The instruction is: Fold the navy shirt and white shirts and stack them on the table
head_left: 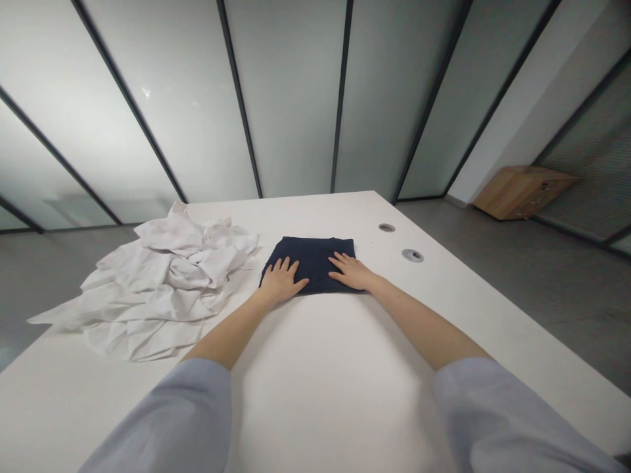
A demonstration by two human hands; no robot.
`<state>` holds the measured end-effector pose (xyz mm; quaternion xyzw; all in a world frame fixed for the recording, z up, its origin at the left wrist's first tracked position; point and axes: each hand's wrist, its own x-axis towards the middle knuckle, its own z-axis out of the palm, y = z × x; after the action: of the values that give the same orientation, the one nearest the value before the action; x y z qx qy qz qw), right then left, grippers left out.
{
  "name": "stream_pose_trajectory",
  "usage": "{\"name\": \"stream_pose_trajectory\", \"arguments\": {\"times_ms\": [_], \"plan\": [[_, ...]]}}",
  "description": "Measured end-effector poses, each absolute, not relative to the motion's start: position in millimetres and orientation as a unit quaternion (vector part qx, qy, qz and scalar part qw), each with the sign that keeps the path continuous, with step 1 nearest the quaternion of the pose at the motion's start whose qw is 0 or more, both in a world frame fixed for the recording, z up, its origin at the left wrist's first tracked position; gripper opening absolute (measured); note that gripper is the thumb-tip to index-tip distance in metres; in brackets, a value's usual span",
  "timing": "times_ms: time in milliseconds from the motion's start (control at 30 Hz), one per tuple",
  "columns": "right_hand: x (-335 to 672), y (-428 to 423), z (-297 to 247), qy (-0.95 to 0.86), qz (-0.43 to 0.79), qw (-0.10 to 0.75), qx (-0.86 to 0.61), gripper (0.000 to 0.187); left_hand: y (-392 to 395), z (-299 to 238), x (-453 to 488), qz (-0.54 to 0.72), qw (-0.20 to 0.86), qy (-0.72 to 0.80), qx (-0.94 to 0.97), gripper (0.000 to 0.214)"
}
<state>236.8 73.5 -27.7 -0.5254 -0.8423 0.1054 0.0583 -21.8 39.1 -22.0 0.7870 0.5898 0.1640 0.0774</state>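
A dark navy folded cloth lies flat near the middle of the white table. My left hand rests palm down on the cloth's near left corner, fingers spread. My right hand lies flat on its near right part, fingers stretched out. Neither hand grips anything. Both forearms reach out from pale blue sleeves.
A crumpled heap of white cloth covers the table's left side and hangs toward its left edge. Two round cable holes sit right of the navy cloth. Frosted glass panels stand behind the table. A wooden box is on the floor at right.
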Motion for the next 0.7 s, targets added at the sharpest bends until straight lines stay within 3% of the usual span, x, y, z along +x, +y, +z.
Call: {"name": "stream_pose_trajectory", "arguments": {"times_ms": [167, 333, 467, 633, 700], "plan": [[229, 55, -19, -0.836, 0.045, 0.018, -0.546, 0.067, 31, -16, -25, 0.047, -0.027, 0.576, 0.816, 0.074], [213, 26, -2, -0.826, -0.045, 0.007, -0.562, 0.059, 60, -7, -47, 0.066, -0.074, 0.488, 0.867, 0.069], [206, 14, 12, -0.855, -0.049, 0.011, -0.517, 0.049, 81, 4, -53, 0.106, -0.113, 0.575, 0.803, 0.074], [204, 17, 4, -0.871, -0.013, 0.051, -0.489, 0.043, 76, 2, -24, 0.115, -0.059, 0.58, 0.804, 0.054], [203, 19, -5, -0.863, -0.001, 0.064, -0.502, 0.044, 71, -6, -14, 0.092, -0.023, 0.576, 0.812, 0.056]]}}
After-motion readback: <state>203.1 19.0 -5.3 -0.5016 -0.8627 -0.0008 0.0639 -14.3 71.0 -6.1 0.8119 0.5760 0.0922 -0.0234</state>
